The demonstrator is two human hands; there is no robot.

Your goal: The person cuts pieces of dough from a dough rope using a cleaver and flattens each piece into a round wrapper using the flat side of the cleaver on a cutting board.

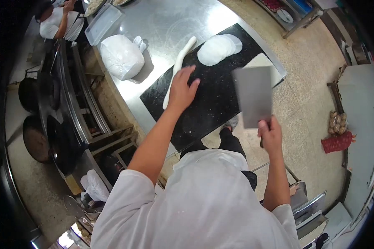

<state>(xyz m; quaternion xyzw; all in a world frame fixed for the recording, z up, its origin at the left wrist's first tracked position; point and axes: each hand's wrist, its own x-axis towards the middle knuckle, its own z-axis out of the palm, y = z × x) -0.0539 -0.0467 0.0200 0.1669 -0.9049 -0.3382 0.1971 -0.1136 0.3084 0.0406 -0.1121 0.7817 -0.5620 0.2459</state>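
My right hand (271,135) grips the handle of a cleaver (255,95), whose broad grey blade points away from me near the right side of a black stone board (207,95). Fingers apart, my left hand (183,89) is at a long white dough rope (180,59) and covers part of it; whether it presses on the rope I cannot tell. Several thin round white dough sheets (214,50) lie overlapped at the board's far side. Behind the blade, a flat white patch (259,61) on the board is partly hidden.
A filled white plastic bag (122,57) and a clear plastic tub (105,24) rest on the steel table (162,25). Woks (37,139) line the stove at left. Another person (62,20) stands at upper left. A red net bag (336,143) hangs at right.
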